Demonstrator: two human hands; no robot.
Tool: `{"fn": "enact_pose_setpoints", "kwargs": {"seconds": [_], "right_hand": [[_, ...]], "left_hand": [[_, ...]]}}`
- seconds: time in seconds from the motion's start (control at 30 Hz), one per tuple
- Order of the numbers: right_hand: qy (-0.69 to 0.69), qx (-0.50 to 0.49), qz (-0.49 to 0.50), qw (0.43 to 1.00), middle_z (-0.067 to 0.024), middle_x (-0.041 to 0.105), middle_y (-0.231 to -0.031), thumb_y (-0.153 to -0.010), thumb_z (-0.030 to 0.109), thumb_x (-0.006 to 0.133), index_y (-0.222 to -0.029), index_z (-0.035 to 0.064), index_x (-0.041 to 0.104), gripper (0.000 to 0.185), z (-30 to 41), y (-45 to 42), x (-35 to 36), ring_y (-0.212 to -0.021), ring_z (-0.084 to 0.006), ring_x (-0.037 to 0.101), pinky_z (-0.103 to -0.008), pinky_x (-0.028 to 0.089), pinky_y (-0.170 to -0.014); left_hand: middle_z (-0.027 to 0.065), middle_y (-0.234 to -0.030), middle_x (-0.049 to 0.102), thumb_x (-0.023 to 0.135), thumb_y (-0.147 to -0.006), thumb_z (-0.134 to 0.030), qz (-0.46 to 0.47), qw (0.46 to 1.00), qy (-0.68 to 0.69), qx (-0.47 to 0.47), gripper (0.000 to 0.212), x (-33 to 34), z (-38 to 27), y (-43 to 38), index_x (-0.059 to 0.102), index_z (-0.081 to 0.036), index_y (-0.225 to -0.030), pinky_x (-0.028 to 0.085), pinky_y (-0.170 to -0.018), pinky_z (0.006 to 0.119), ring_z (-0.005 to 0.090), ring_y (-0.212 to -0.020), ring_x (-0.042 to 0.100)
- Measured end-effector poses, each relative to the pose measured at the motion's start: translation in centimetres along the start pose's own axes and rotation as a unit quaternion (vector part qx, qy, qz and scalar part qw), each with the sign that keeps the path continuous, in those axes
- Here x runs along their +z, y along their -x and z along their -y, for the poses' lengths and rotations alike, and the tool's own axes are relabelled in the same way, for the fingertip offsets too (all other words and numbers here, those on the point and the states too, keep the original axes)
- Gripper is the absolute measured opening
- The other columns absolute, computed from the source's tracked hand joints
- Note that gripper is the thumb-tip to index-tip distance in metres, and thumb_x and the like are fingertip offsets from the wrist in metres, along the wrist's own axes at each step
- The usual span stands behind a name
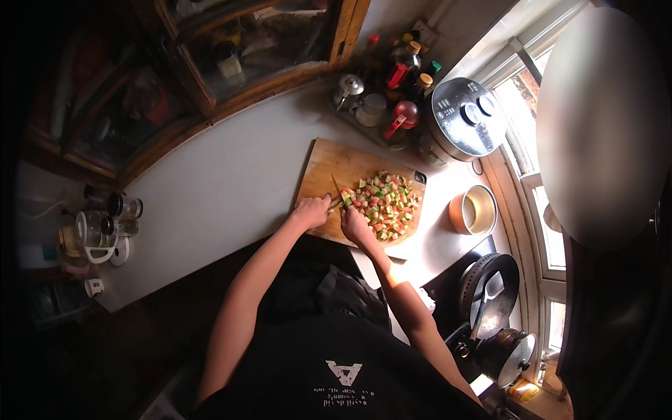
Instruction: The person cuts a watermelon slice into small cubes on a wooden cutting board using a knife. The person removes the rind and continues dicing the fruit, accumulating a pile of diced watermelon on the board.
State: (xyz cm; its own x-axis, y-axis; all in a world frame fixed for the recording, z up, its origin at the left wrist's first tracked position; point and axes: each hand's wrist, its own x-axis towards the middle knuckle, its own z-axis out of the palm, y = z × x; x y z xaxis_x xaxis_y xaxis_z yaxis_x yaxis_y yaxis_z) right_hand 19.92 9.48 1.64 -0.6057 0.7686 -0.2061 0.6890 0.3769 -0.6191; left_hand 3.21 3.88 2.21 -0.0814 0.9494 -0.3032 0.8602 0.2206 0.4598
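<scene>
A wooden cutting board (331, 157) lies on the counter in front of me. My right hand (356, 223) grips a knife (337, 184) by its handle, the blade pointing away from me over the board. Just left of it, my left hand (312, 211) pinches what looks like a thin green strip (335, 203) close to the blade. Diced pink and green pieces (391, 205), some kind of fruit or vegetable, spread in a heap over the board's right half. A few cut pieces sit right against the blade.
Behind the board stand bottles and jars (370, 109) and a multicooker (467, 118). A metal pot (472, 210) is to the right, near a wok (491, 294) and a lidded pot (509, 357). Glass jugs and jars (105, 231) stand far left, below wooden cabinets (210, 105).
</scene>
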Motion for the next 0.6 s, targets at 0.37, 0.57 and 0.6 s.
{"fn": "enact_pose_setpoints", "kwargs": {"seconds": [0.37,0.57,0.6], "right_hand": [[0.073,-0.025,-0.052,0.996,-0.0273,0.062,-0.070,-0.095,0.017,0.051,-0.096,-0.0020,0.049,0.020,0.5,3.4,-0.9,-0.066,-0.0448,0.064,-0.0531,0.052,-0.057],[0.042,-0.024,-0.056,0.997,-0.0284,0.059,-0.064,-0.096,0.020,0.050,-0.089,-0.0021,0.049,0.023,0.5,0.5,0.1,-0.068,-0.0489,0.060,-0.0574,0.047,-0.060],[0.066,-0.003,-0.035,0.997,-0.0294,0.061,-0.070,-0.096,0.021,0.050,-0.091,-0.0020,0.049,0.023,-0.1,0.7,0.3,-0.070,-0.0491,0.061,-0.0570,0.048,-0.061]], "left_hand": [[0.0222,-0.083,0.068,0.057,-0.092,-0.029,-0.016,1.000,0.001,0.011,0.029,0.6,-0.1,0.6,0.052,-0.004,-0.105,0.051,-0.073,0.054,0.0433,-0.081,0.066],[0.0220,-0.086,0.068,0.056,-0.092,-0.030,0.004,1.000,0.007,0.006,0.028,0.1,-0.4,0.4,0.051,-0.005,-0.104,0.050,-0.074,0.055,0.0437,-0.084,0.066],[0.0221,-0.086,0.068,0.056,-0.092,-0.030,0.012,1.000,0.007,0.009,0.029,-0.5,-0.3,0.1,0.051,-0.005,-0.104,0.050,-0.075,0.055,0.0439,-0.086,0.065]]}}
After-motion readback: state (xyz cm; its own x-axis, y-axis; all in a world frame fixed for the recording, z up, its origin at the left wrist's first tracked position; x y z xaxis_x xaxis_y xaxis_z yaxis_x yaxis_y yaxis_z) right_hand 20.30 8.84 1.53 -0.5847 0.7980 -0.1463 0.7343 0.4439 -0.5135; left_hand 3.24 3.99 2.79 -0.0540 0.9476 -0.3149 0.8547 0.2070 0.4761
